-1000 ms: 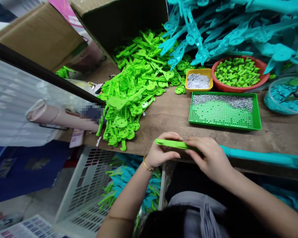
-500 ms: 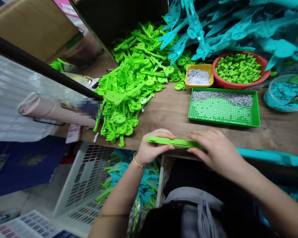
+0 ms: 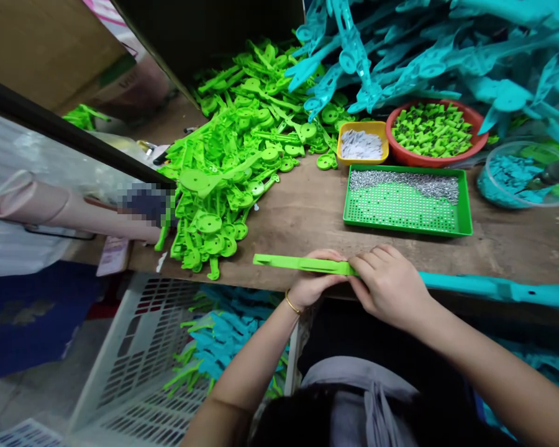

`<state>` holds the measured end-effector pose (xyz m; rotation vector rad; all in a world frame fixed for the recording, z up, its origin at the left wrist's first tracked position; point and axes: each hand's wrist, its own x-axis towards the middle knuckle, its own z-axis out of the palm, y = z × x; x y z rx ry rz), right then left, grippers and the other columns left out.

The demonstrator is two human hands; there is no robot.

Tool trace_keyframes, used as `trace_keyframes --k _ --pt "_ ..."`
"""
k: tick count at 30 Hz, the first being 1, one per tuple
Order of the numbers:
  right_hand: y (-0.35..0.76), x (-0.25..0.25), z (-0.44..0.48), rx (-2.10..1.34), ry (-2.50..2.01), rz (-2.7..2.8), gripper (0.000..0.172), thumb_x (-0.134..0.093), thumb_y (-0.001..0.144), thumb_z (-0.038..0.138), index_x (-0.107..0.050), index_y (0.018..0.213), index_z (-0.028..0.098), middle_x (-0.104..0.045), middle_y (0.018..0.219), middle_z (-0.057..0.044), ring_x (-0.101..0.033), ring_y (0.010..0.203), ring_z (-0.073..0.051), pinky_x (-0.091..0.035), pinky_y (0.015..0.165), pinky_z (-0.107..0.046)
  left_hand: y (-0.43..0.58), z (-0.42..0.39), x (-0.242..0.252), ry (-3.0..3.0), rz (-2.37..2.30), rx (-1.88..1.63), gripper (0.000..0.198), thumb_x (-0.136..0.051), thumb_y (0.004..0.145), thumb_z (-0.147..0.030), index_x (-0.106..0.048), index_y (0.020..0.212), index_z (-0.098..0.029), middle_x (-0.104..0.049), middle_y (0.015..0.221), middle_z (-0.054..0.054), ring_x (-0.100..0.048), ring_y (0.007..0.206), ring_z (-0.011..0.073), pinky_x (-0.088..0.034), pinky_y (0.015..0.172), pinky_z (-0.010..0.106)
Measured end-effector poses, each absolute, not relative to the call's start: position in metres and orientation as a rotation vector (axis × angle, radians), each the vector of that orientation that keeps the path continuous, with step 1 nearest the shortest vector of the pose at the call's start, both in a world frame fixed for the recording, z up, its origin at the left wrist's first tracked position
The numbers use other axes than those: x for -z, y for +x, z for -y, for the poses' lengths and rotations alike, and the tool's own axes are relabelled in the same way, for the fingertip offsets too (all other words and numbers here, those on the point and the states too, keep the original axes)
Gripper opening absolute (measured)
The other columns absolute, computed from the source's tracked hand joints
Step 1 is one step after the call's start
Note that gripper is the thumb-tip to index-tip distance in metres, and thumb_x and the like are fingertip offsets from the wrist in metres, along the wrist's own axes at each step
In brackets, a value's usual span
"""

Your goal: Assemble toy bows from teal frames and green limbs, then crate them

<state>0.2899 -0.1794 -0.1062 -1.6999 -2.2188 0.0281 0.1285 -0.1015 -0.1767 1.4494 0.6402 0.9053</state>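
Observation:
A long flat green plastic piece (image 3: 289, 263) lies level at the near edge of the wooden table (image 3: 307, 217). My left hand (image 3: 314, 282) pinches it from below and behind, thumb and fingers closed round its middle. My right hand (image 3: 389, 285) touches the left one and grips the piece's right part, fingers curled over it. A long teal plastic piece (image 3: 498, 289) runs along the table edge to the right of my right hand; whether it joins the green one is hidden by the hand.
A heap of green plastic parts (image 3: 233, 155) spills from a cardboard box (image 3: 205, 31). Teal parts (image 3: 423, 56) pile at the back right. A green tray of small metal bits (image 3: 407, 202), a yellow dish (image 3: 362, 143), a red bowl (image 3: 435, 130) and a clear bowl (image 3: 517, 177) stand behind. A white basket (image 3: 168, 360) sits below.
Both hands have come closer together on the green piece, and more of its left end now sticks out. The camera view has drifted a little to the right.

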Motion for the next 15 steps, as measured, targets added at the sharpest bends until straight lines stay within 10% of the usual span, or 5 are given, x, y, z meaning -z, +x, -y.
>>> trace_keyframes --k 5,9,15 --pt "0.297 0.105 0.179 -0.026 -1.744 2.267 0.021 -0.052 0.09 0.028 -0.067 0.095 0.014 -0.07 0.086 -0.009 -0.06 0.078 -0.021 -0.044 0.081 -0.036 0.125 0.095 0.175 1.467 -0.664 -0.827 0.032 -0.085 0.064 -0.034 -0.068 0.085 -0.017 -0.072 0.088 0.006 -0.068 0.086 0.0185 -0.056 0.082 0.033" --pt "0.326 0.09 0.205 0.151 -1.914 2.27 0.059 -0.058 0.085 0.048 -0.052 0.125 0.005 -0.066 0.114 -0.02 -0.061 0.1 -0.032 -0.044 0.092 -0.046 0.112 0.088 0.168 1.449 -0.768 -0.815 0.038 -0.087 0.061 -0.034 -0.07 0.091 -0.017 -0.073 0.096 0.008 -0.069 0.092 0.0205 -0.056 0.085 0.034" --pt "0.381 0.07 0.262 0.32 -2.347 2.105 0.06 -0.046 0.089 0.046 -0.035 0.142 0.021 -0.062 0.12 -0.021 -0.06 0.099 -0.043 -0.042 0.09 -0.059 0.08 0.097 0.16 1.562 -1.114 -0.828 0.026 -0.071 0.078 -0.04 -0.07 0.077 -0.014 -0.073 0.075 0.005 -0.068 0.071 0.0178 -0.055 0.068 0.028"
